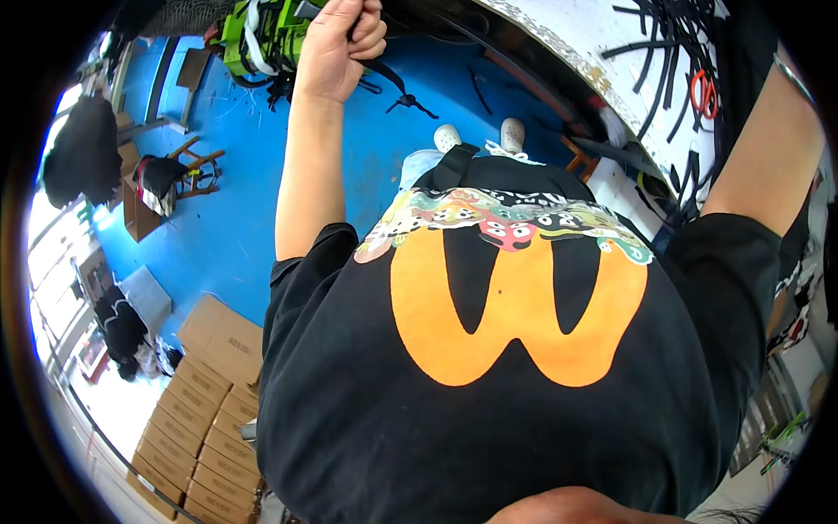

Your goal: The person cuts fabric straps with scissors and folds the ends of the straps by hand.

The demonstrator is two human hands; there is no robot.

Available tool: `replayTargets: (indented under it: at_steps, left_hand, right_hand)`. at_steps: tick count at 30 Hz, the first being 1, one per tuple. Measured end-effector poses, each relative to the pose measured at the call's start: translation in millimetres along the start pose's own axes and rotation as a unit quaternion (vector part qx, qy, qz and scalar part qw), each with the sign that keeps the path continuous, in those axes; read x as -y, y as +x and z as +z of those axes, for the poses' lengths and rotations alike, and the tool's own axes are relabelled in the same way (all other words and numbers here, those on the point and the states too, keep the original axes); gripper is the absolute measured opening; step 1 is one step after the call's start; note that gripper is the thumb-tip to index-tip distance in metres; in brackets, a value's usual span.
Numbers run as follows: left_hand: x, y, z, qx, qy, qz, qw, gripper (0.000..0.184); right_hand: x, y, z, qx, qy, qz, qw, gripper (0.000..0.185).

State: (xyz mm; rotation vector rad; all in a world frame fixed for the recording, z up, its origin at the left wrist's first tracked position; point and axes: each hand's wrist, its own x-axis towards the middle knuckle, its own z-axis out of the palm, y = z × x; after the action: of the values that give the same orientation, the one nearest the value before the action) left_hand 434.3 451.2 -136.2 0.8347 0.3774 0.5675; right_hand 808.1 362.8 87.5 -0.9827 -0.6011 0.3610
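My left hand (347, 45) is at the top of the head view, its fingers closed around a black strap (388, 74). The strap's loose end hangs below the hand, over the blue floor, and its upper part is hidden by the fingers. Just left of this hand is a bright green crate-like object (278, 39) with a white band (255, 39) across it and black straps about it. My right forearm (768, 144) reaches up along the right edge, with a band at the wrist. The right hand itself lies outside the picture.
A white worktable (576, 39) at the upper right carries several black strips (668, 65) and orange-handled scissors (704, 94). Stacked cardboard boxes (196, 419) stand at the lower left. A wooden stool (199, 166) and an open carton (140, 210) are on the blue floor (236, 192).
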Motion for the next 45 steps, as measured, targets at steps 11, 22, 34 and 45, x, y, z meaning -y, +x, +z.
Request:
replayTargets:
  at_steps: [11, 22, 34, 45]
  left_hand:
    - [-0.5, -6.4, 10.0, -0.15, 0.054, 0.076, 0.984, 0.015]
    - [33.3, 46.8, 58.6, -0.053, 0.215, 0.07, 0.973, 0.013]
    - [-0.8, 151.7, 249.4, 0.198, 0.209, 0.247, 0.925, 0.034]
    - [43.1, 194.6, 288.1, 0.089, 0.086, 0.143, 0.982, 0.018]
  right_hand:
    - [11.6, 47.6, -35.7, 0.034, 0.059, -0.006, 0.998, 0.005]
    - [46.6, 36.7, -112.2, -0.057, 0.043, -0.042, 0.997, 0.007]
    - [-13.3, -52.9, -47.2, 0.213, -0.112, -0.044, 0.97, 0.008]
    - [-23.8, -15.6, -111.2, 0.187, 0.097, 0.173, 0.962, 0.015]
